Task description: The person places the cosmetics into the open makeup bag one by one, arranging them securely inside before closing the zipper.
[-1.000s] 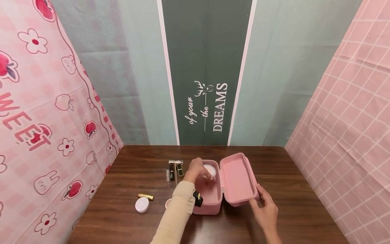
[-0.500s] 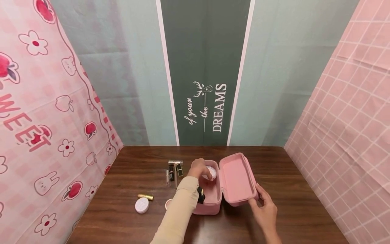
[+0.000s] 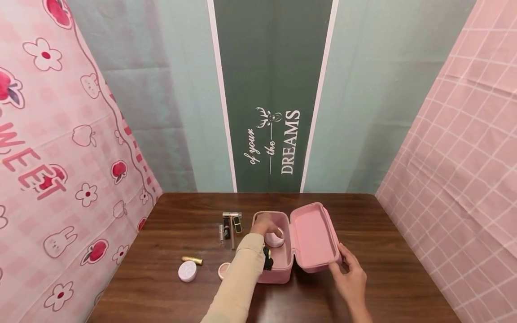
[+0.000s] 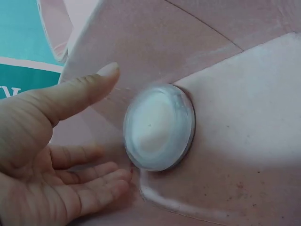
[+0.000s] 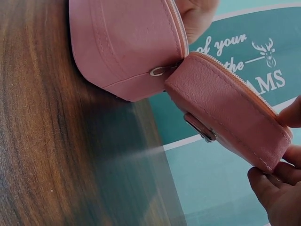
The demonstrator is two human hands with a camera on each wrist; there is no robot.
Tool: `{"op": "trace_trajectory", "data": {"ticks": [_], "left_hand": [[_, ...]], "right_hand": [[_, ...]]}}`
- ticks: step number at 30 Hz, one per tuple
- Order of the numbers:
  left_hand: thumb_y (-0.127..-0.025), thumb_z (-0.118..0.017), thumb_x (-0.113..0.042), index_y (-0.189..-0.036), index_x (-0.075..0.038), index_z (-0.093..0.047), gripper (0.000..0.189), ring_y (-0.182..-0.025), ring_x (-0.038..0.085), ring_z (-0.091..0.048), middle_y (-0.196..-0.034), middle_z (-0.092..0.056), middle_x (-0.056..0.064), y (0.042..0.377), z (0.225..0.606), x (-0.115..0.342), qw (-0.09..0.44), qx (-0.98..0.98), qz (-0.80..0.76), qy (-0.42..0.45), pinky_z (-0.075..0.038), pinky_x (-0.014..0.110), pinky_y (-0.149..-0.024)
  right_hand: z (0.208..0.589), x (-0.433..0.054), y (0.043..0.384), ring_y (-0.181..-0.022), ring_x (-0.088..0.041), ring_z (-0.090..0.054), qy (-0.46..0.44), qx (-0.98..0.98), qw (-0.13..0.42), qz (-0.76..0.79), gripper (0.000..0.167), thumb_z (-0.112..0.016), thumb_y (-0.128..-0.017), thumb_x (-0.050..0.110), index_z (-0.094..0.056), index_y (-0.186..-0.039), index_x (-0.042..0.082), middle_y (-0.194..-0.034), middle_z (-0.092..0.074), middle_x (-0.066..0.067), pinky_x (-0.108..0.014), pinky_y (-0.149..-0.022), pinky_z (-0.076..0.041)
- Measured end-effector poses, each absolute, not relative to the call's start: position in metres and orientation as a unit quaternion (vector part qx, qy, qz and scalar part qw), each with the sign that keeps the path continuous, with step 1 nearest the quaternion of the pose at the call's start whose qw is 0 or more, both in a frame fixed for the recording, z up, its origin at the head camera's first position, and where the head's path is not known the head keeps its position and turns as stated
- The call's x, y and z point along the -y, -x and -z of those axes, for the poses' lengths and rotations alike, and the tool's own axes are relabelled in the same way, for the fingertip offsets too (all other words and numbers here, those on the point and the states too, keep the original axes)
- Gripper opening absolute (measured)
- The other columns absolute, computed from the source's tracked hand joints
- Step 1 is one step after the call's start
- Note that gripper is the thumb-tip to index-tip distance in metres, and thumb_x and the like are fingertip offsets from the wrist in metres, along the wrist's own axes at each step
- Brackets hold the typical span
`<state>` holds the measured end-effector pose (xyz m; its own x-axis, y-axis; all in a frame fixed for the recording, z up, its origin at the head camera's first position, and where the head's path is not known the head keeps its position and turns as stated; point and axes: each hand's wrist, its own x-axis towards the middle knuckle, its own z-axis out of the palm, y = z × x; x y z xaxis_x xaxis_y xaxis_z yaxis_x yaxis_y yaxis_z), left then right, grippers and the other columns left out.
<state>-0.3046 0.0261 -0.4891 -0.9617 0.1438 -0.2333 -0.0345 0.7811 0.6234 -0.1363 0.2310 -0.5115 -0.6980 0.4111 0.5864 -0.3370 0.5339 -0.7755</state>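
A pink zippered cosmetic case [image 3: 278, 276] stands on the table with its lid [image 3: 316, 235] swung out to the right. My left hand [image 3: 266, 223] reaches inside it, beside a round cosmetic container [image 3: 275, 239]. In the left wrist view, that container [image 4: 157, 128] has a clear top and a pale centre, and lies on the case's inner surface. Thumb and fingers of the left hand [image 4: 56, 146] are spread, with a gap between them and the container. My right hand [image 3: 350, 274] grips the lid's outer corner; the right wrist view shows its thumb and fingers pinching the lid [image 5: 230, 108].
Left of the case lie several makeup tubes [image 3: 227, 229] and a thin stick [image 3: 232, 235]. Nearer the front are a gold tube [image 3: 193, 260], a round lidded compact [image 3: 187, 271] and a small round compact [image 3: 223, 270] partly behind the left sleeve.
My left hand has moved lower into the case; the round container it held has come down and forward, and the fingers have let go of it. The right hand stays on the lid.
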Motion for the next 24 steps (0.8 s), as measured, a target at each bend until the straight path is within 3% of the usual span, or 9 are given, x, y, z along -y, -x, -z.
{"op": "trace_trajectory", "data": {"ticks": [12,15,17,19,21,24], "left_hand": [[-0.069,-0.080,-0.018,-0.111,0.006,-0.057,0.054,-0.086,0.026,-0.053,-0.099,-0.058,0.013,0.294,0.488,-0.017,0.151,-0.918,-0.363,-0.052,-0.047,0.040,-0.081],[-0.076,-0.074,-0.018,-0.099,0.005,-0.062,0.034,-0.075,0.022,-0.052,-0.085,-0.059,0.009,0.288,0.486,-0.014,0.145,-0.917,-0.359,-0.098,-0.047,0.034,-0.072],[-0.079,-0.069,-0.017,-0.082,0.001,-0.064,0.019,-0.065,0.017,-0.048,-0.071,-0.054,0.004,0.284,0.485,-0.012,0.136,-0.918,-0.346,-0.141,-0.044,0.029,-0.063],[-0.080,-0.067,-0.015,-0.070,-0.003,-0.061,0.017,-0.058,0.013,-0.044,-0.060,-0.047,0.000,0.281,0.484,-0.009,0.131,-0.915,-0.340,-0.172,-0.040,0.026,-0.056],[-0.081,-0.067,-0.014,-0.066,-0.006,-0.060,0.018,-0.055,0.011,-0.041,-0.056,-0.043,-0.003,0.278,0.483,-0.007,0.131,-0.912,-0.338,-0.193,-0.037,0.024,-0.053],[-0.081,-0.068,-0.014,-0.078,-0.003,-0.064,0.012,-0.061,0.012,-0.048,-0.064,-0.053,-0.002,0.272,0.480,-0.005,0.141,-0.904,-0.349,-0.202,-0.043,0.026,-0.059]], "right_hand": [[0.513,-0.230,0.136,-0.088,0.016,-0.052,0.023,0.790,0.382,-0.479,0.042,-0.064,-0.066,-0.015,-0.062,-0.107,-0.013,-0.112,-0.061,-0.022,-0.007,-0.072,-0.043],[0.514,-0.230,0.135,-0.087,0.016,-0.052,0.024,0.792,0.385,-0.474,0.042,-0.064,-0.065,-0.015,-0.063,-0.107,-0.012,-0.112,-0.062,-0.021,-0.007,-0.071,-0.043],[0.513,-0.230,0.135,-0.086,0.016,-0.052,0.026,0.793,0.388,-0.469,0.042,-0.063,-0.065,-0.014,-0.063,-0.107,-0.011,-0.112,-0.062,-0.021,-0.007,-0.071,-0.042],[0.513,-0.231,0.135,-0.086,0.016,-0.052,0.026,0.792,0.390,-0.469,0.041,-0.063,-0.065,-0.014,-0.063,-0.106,-0.012,-0.111,-0.062,-0.021,-0.006,-0.071,-0.042],[0.512,-0.231,0.136,-0.086,0.016,-0.052,0.024,0.790,0.390,-0.473,0.041,-0.063,-0.065,-0.014,-0.063,-0.106,-0.012,-0.112,-0.062,-0.021,-0.006,-0.071,-0.042],[0.512,-0.231,0.136,-0.087,0.016,-0.052,0.025,0.789,0.389,-0.475,0.041,-0.064,-0.065,-0.015,-0.063,-0.106,-0.012,-0.111,-0.062,-0.020,-0.006,-0.071,-0.042]]}}
